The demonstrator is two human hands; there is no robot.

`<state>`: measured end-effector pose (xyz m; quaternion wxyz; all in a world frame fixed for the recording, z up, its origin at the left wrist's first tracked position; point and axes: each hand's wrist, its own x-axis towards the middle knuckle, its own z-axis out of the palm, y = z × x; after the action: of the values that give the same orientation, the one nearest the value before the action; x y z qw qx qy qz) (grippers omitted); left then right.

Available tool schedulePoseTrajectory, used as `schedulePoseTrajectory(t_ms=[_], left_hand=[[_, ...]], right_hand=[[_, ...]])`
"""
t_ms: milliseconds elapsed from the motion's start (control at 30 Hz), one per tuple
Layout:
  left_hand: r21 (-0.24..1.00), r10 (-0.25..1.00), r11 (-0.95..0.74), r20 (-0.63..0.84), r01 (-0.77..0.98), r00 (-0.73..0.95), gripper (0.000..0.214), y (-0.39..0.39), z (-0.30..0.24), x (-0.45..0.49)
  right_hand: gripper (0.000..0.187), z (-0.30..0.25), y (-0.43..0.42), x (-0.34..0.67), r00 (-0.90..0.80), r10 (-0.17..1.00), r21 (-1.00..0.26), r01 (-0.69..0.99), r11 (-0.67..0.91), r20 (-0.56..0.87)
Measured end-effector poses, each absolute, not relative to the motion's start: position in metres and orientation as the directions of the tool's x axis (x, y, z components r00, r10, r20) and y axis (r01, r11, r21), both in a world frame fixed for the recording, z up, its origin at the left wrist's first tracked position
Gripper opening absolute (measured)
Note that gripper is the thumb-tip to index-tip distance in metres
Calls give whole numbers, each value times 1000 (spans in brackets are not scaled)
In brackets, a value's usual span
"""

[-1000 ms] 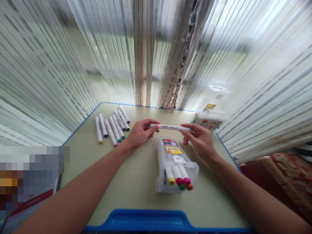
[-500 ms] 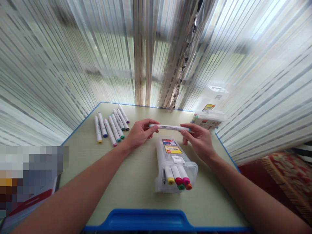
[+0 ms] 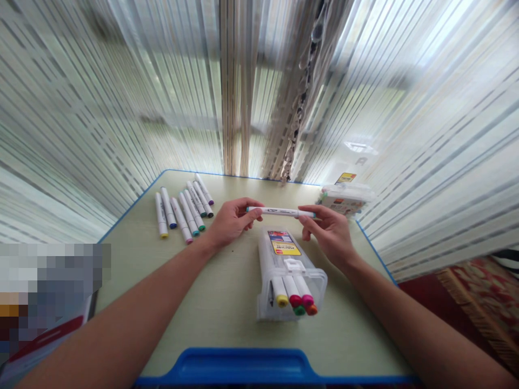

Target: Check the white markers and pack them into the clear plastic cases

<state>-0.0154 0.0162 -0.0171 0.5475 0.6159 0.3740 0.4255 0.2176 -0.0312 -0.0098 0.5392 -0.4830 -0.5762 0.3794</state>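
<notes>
A white marker (image 3: 281, 212) with teal ends is held level above the table, behind the plastic case. Its left end is pinched by my left hand (image 3: 235, 220), its right end by my right hand (image 3: 327, 229). Below and between the hands lies a clear marker case (image 3: 265, 259) on its side, with a yellow label on top. Yellow, red, pink, green and orange marker ends stick out of its near opening. To the left of my left hand, several loose white markers (image 3: 184, 219) lie in a slanting row, their coloured ends towards me.
Blue edging and a blue front lip (image 3: 247, 364) border the pale green table (image 3: 219, 313). At the back right stands another clear case (image 3: 344, 200). A string curtain (image 3: 182, 81) hangs behind the table. Patterned fringed fabric (image 3: 482, 302) lies beyond the right side.
The view has shifted very slightly. Both hands keep the same grip on the marker, and the case and loose markers stay in place.
</notes>
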Motion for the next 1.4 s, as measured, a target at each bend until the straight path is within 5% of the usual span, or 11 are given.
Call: schedulePoseTrajectory(t_ms=[1400], left_hand=[[993, 936, -117, 117, -21, 331, 36, 16, -17, -16]], right_hand=[[35, -8, -31, 217, 30, 967, -957, 156, 245, 252]])
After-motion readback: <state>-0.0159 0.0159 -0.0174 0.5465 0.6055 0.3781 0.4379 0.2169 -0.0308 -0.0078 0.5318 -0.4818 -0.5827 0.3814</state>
